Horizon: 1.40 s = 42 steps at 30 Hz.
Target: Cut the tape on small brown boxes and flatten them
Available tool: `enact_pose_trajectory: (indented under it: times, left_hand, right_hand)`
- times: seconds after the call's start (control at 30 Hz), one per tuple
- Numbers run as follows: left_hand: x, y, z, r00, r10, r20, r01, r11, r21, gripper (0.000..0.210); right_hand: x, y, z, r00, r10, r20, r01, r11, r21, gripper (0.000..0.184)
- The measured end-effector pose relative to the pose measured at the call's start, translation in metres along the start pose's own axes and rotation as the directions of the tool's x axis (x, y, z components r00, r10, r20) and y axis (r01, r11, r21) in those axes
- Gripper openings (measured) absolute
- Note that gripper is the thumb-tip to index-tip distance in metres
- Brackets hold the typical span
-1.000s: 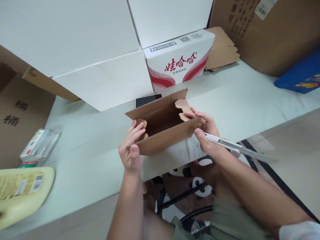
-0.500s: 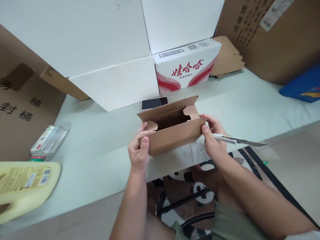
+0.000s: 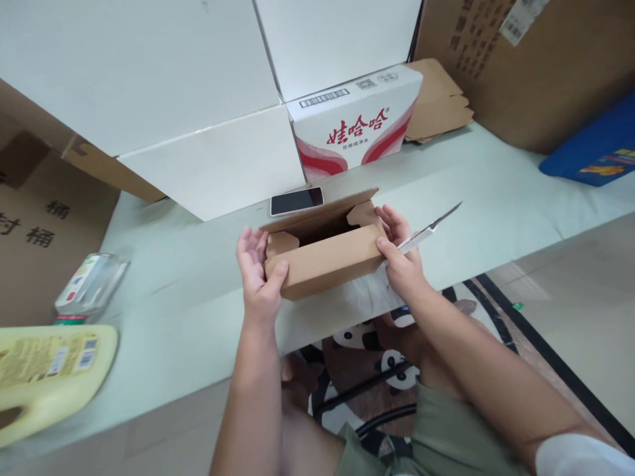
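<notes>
A small brown cardboard box [image 3: 325,264] sits open-topped near the front edge of the pale green table [image 3: 476,192]. My left hand [image 3: 258,271] grips its left end, thumb on the front wall and fingers behind the folded side flap. My right hand [image 3: 399,254] holds the box's right end, fingers by the right flap. That hand also carries a thin white and metal blade-like tool [image 3: 429,228], which sticks out to the right and upward. The box's back flap stands up.
A phone [image 3: 296,200] lies just behind the box. Large white boxes [image 3: 198,99], a red-and-white printed carton [image 3: 357,122] and brown cartons [image 3: 526,66] line the back. A clear packet [image 3: 89,287] and a yellow jug [image 3: 49,373] lie at the left. Flat cardboard [image 3: 439,99] sits at the back.
The box walls have been pressed closer together and its side flaps folded inward. The tool in my right hand has swung from pointing right and down to pointing up and right.
</notes>
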<state>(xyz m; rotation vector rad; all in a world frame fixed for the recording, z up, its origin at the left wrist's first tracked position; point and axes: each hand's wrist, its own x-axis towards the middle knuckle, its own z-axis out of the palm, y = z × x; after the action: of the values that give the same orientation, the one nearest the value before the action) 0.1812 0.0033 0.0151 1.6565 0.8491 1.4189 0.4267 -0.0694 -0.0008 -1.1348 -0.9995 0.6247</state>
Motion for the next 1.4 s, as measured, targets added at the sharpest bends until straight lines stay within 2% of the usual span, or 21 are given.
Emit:
enact_pose_trajectory:
  times: [0.1,0.2,0.33,0.43,0.53,0.6,0.67,0.77,0.87,0.97,1.03,1.13,1.17,1.23,1.3,1.4]
  left_hand:
    - [-0.001,0.004,-0.001,0.998,0.066,-0.007,-0.066,0.995,0.072,0.053]
    - [-0.002,0.009,-0.001,0.994,0.108,0.0,-0.106,0.976,0.192,0.021]
    - [-0.001,0.014,-0.003,0.995,0.094,0.016,-0.094,0.946,0.31,0.016]
    - [0.002,0.025,-0.003,0.994,0.078,0.075,-0.101,0.91,0.402,0.015]
    - [0.005,0.04,0.0,0.981,0.06,0.185,-0.144,0.866,0.478,0.023]
    - [0.006,0.047,0.003,0.957,0.039,0.287,-0.189,0.834,0.519,0.032]
    - [0.007,0.051,0.003,0.93,-0.003,0.367,-0.222,0.791,0.57,0.037]
    - [0.008,0.051,0.0,0.903,-0.064,0.424,-0.245,0.735,0.633,0.07]
    - [0.009,0.048,-0.009,0.904,-0.075,0.421,-0.235,0.735,0.636,0.078]
    - [0.01,0.042,-0.025,0.936,-0.08,0.342,-0.156,0.779,0.607,0.076]
    - [0.009,0.035,-0.04,0.963,-0.13,0.236,-0.021,0.837,0.546,0.076]
    - [0.001,0.02,-0.062,0.963,-0.271,-0.013,0.264,0.925,0.273,0.082]
    - [-0.002,0.014,-0.066,0.944,-0.321,-0.071,0.328,0.932,0.152,0.085]
    - [-0.01,0.004,-0.067,0.893,-0.435,-0.113,0.431,0.901,-0.054,0.078]
    - [-0.016,-0.003,-0.058,0.84,-0.536,-0.087,0.515,0.837,-0.185,0.066]
    - [-0.022,-0.004,-0.032,0.761,-0.649,-0.012,0.616,0.728,-0.302,0.058]
  right_hand:
    - [-0.002,-0.001,-0.004,1.0,-0.005,0.029,0.004,0.999,0.036,0.065]
    - [-0.003,-0.005,-0.011,0.997,-0.027,0.069,0.03,0.999,-0.044,0.058]
    - [0.001,-0.009,-0.015,0.995,-0.076,0.067,0.09,0.964,-0.249,0.042]
    - [0.003,-0.01,-0.014,0.99,-0.119,0.071,0.135,0.947,-0.29,0.038]
    - [0.004,-0.012,-0.012,0.985,-0.137,0.103,0.161,0.946,-0.281,0.036]
    - [0.006,-0.012,-0.015,0.988,-0.111,0.111,0.135,0.96,-0.244,0.037]
    - [0.01,-0.007,-0.022,0.991,-0.043,0.124,0.057,0.992,-0.109,0.041]
    - [0.018,0.008,-0.037,0.994,0.079,0.075,-0.087,0.991,0.106,0.049]
    - [0.019,0.024,-0.043,0.975,0.223,-0.012,-0.222,0.973,0.063,0.046]
    - [0.013,0.027,-0.038,0.923,0.382,-0.045,-0.379,0.924,0.054,0.043]
    - [0.009,0.024,-0.033,0.905,0.424,-0.034,-0.42,0.903,0.09,0.041]
    - [0.0,0.017,-0.024,0.904,0.405,0.136,-0.419,0.904,0.087,0.043]
    - [-0.003,0.014,-0.02,0.897,0.383,0.222,-0.407,0.91,0.074,0.045]
    - [-0.011,0.009,-0.013,0.87,0.312,0.383,-0.349,0.937,0.03,0.051]
    - [-0.019,0.002,-0.006,0.834,0.218,0.507,-0.242,0.97,-0.02,0.055]
    - [-0.028,-0.01,-0.002,0.822,0.069,0.566,-0.067,0.997,-0.026,0.057]
